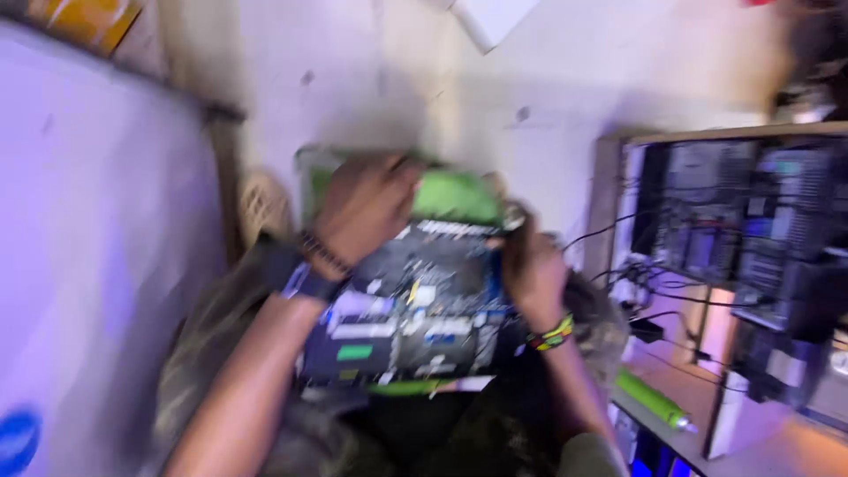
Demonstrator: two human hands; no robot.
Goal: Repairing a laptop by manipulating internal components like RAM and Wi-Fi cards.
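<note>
The frame is blurred by motion. An opened laptop [415, 309] lies on my lap, bottom up, its dark circuit board and green casing exposed. My left hand [362, 212] rests on its far left part, fingers curled over the green casing edge; a watch and a bead bracelet are on that wrist. My right hand [530, 269] grips the laptop's right edge and wears a striped bracelet. Whether either hand holds a tool cannot be made out.
A wooden shelf [618, 141] at the right holds dark electronic units [742, 221] with trailing cables. A green cylinder [649, 397] lies on the lower ledge. A large pale panel [88, 247] stands at the left. A sandal [262, 205] lies on the pale floor beyond the laptop.
</note>
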